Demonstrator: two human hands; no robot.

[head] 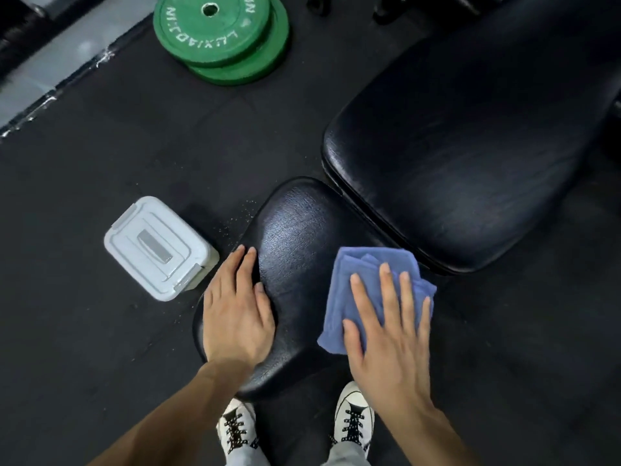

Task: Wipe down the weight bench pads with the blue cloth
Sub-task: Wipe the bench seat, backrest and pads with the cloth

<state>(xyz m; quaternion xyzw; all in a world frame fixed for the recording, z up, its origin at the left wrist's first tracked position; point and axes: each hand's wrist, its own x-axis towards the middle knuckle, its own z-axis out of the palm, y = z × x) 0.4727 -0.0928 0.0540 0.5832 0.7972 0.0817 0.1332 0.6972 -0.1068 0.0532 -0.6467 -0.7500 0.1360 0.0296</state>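
Right hand (pixel 386 334) presses the blue cloth (pixel 369 284) flat, fingers spread, at the seat pad's (pixel 299 237) three o'clock edge; left hand (pixel 237 314), fingers released, braces nine o'clock.

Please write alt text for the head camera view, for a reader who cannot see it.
A person's right hand presses a folded blue cloth flat on the small black padded bench seat, while the left hand rests on the seat's left edge. Beyond lies the long black back pad; on the dark floor stand a white lidded plastic box and two stacked green weight plates.
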